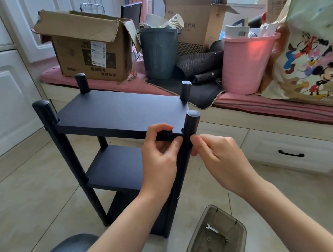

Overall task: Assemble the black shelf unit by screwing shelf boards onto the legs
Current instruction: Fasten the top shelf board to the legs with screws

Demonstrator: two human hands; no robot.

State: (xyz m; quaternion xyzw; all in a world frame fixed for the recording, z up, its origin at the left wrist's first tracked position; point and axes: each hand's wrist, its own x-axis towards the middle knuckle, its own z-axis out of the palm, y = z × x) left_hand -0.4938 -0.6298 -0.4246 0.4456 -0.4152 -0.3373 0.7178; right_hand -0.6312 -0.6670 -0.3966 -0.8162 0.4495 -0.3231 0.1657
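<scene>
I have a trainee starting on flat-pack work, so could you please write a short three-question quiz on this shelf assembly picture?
1. True or false: the left hand grips the front edge of the top shelf board.
2. Where is the small wrench? A) on the top board B) in the clear plastic bin on the floor C) in the pink bucket
3. Which part of the shelf unit do the right hand fingertips meet?

Key: 1 true; 2 B; 3 the front right leg, at the top board's level.

left hand (pixel 159 158): bare, no rings | right hand (pixel 221 157): bare | forearms: uncovered, no sleeves or watch visible
</scene>
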